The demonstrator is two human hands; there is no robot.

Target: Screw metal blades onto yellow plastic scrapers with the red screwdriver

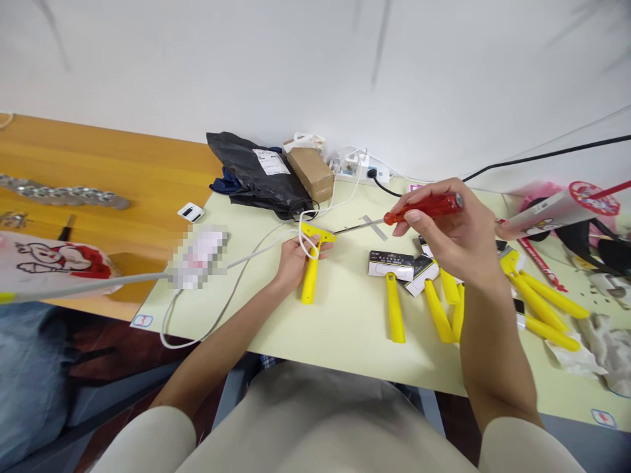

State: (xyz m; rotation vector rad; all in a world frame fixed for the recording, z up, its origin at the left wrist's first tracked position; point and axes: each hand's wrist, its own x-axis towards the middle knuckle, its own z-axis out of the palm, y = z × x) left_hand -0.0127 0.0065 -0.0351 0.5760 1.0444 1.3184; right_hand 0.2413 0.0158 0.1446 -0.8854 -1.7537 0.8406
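Observation:
My left hand (292, 263) is closed around a yellow scraper (310, 279) near its head, with the handle pointing down toward me. A red-handled screwdriver (428, 207) is gripped in my right hand (451, 233). Its metal shaft points left, and the tip meets or nearly meets the right end of the scraper's head; I cannot tell whether they touch. A white cable passes in front of the scraper head. To the right lie several more yellow scrapers (395, 312), some with black-and-white card sleeves (391, 265) over their heads.
Behind are a black plastic parcel (256, 177), a cardboard box (311, 172) and a power strip (352, 169). White cables cross the table's left part near a pixelated object (200, 255). A drink cup (557, 207) and crumpled tissue (608, 351) sit right. Another person's denim-clad leg (29, 381) shows at left.

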